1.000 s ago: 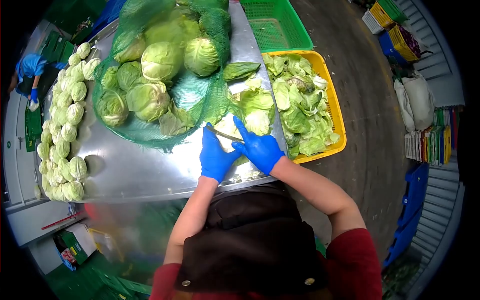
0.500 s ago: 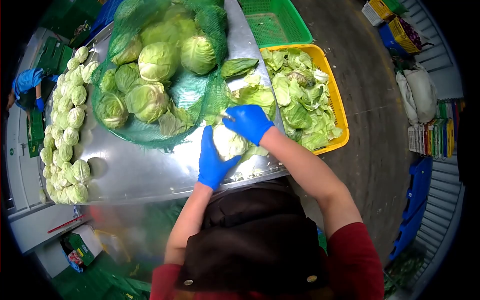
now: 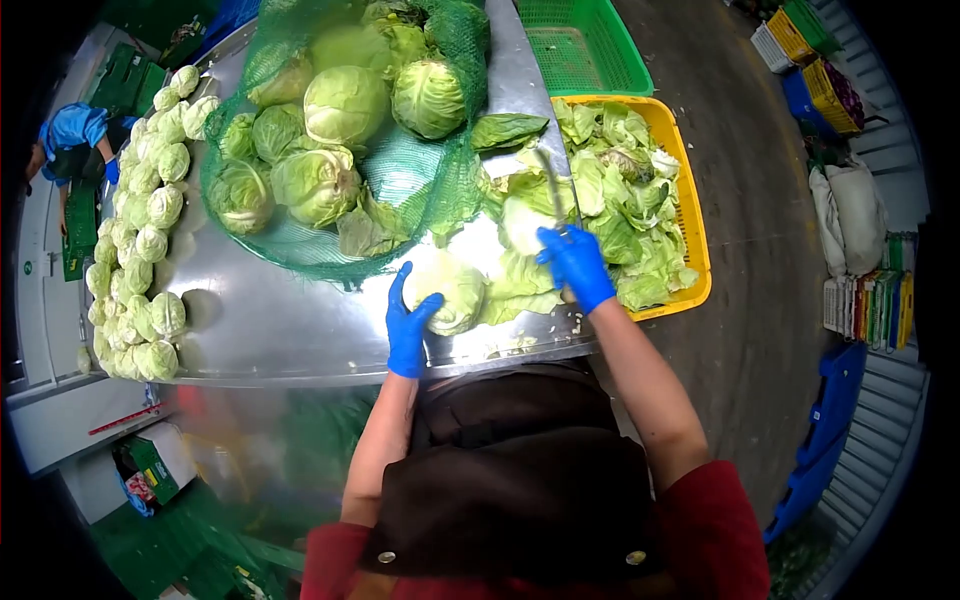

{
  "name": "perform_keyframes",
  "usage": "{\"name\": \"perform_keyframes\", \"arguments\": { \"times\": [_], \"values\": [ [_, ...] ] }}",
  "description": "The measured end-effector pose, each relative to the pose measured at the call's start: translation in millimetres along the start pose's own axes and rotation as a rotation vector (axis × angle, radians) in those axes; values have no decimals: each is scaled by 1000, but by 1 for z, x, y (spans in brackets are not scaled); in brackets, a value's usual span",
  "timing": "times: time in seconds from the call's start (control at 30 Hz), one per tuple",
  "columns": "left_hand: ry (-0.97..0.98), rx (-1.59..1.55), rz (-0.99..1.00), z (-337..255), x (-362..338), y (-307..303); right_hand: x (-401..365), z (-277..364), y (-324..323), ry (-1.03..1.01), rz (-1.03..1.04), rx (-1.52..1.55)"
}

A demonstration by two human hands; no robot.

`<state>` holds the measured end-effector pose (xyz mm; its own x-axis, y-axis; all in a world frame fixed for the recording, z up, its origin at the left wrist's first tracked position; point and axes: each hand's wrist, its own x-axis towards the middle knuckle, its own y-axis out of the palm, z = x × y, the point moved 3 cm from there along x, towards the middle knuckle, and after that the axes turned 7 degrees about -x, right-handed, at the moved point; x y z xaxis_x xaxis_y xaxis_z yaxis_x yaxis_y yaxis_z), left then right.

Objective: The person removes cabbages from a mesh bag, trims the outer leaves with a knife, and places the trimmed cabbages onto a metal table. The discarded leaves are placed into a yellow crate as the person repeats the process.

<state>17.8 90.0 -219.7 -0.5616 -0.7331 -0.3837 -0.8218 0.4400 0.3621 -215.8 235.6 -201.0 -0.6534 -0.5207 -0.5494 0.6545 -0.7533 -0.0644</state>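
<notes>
My left hand [image 3: 408, 328], in a blue glove, grips the near left side of a pale trimmed cabbage [image 3: 450, 292] that rests on the metal table. My right hand [image 3: 578, 266], also gloved in blue, is closed around a knife [image 3: 553, 190], whose blade points away from me. Loose outer leaves [image 3: 522, 285] lie between the cabbage and my right hand. Beyond my hands, a green net sack [image 3: 300, 268] lies spread with several untrimmed cabbages [image 3: 317, 187] on and inside it.
Along the table's left side sits a pile of trimmed cabbages [image 3: 165, 207]. At the table's right edge stands a yellow crate [image 3: 702, 250] full of leaves, with a green crate [image 3: 640, 75] behind it. A co-worker [image 3: 78, 135] bends over at far left.
My right hand has moved right with the knife, away from the cabbage. My left hand stays at the cabbage, its thumb and fingers now around its side. The view has shifted slightly.
</notes>
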Motion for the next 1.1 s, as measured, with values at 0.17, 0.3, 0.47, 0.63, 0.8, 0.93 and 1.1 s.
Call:
{"name": "perform_keyframes", "arguments": {
  "times": [0.17,0.3,0.47,0.63,0.8,0.93,1.1],
  "values": [
    [-78,-387,122,6,5,1,6,37,-55,-468,-386,-368],
    [72,-103,132,-28,-6,50,-57,64,16,-694,-181,-755],
    [-7,-200,146,-35,-9,66,-57,66,35,-728,-125,-718],
    [-266,-436,166,4,-6,39,-21,54,-10,-712,-367,-721],
    [-9,-78,244,0,-8,42,-27,65,-58,-647,-587,-805],
    [449,855,308,2,-3,42,-41,44,-13,-464,-193,-676],
    [143,156,385,-9,-14,54,-7,-74,39,-51,375,-268]
  ]
}}
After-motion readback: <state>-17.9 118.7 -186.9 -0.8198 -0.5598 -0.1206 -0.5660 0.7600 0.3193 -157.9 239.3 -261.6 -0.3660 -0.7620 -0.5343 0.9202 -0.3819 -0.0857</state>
